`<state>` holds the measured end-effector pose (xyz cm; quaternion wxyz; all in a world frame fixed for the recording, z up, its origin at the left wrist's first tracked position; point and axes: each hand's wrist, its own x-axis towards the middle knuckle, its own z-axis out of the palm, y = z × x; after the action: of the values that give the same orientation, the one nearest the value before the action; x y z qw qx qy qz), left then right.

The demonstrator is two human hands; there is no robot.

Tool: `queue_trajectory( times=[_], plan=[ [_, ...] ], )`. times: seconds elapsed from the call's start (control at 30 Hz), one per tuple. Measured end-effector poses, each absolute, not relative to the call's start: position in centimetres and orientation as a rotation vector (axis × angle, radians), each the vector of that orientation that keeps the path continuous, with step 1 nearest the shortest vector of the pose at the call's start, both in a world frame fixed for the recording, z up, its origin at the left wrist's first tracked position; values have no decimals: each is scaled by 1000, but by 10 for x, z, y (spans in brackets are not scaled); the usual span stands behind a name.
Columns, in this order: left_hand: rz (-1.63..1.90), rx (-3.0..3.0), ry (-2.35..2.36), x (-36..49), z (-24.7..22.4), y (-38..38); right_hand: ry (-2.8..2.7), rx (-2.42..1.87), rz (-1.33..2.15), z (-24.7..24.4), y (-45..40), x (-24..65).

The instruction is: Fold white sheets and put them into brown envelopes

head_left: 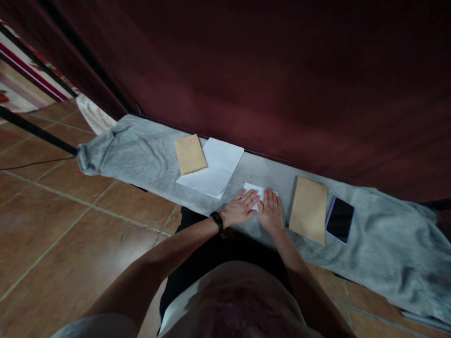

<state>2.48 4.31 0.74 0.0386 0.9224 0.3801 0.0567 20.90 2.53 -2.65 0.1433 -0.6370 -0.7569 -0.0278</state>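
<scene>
The small white paper [260, 191] lies on the grey cloth [141, 150], to the left of the brown packet [308, 210] and not touching it. The left hand [241, 206] is laid flat on the paper, palm down, with its fingers spread a little. It is the hand farther from the brown packet, and its wrist wears a black band [216, 223]. The right hand [271, 211] is flat too, palm down, with its fingers closer together. It sits on the side of the paper nearer the brown packet. Neither hand is pinching anything. The two hands are so close that I can't tell if they touch.

The phone [340, 219] is just right of the brown packet. Well to the left of the brown packet, past both hands, are the big white sheets [220, 166], with a second brown packet [191, 154] lying partly on top.

I think the small paper is very light, thin and easy to bend. It may be folded, but the hands hide too much to tell. It could crease or tear if pulled hard, and it might slide on the soft cloth. A flat hand should keep it steady. A good place to pinch it would be the bare top edge, or the corner nearest the brown packet, with a soft finger and thumb
</scene>
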Motion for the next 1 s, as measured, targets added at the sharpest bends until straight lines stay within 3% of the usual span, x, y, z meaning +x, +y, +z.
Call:
queue_trajectory(
  times=[0.7,1.0],
  plan=[
    [168,2836,1165,25,4,42,-2048,-1846,-156,-33,-6,214],
    [209,2809,1186,18,-2,39,-2075,-1789,40,-10,48,228]
  ],
)
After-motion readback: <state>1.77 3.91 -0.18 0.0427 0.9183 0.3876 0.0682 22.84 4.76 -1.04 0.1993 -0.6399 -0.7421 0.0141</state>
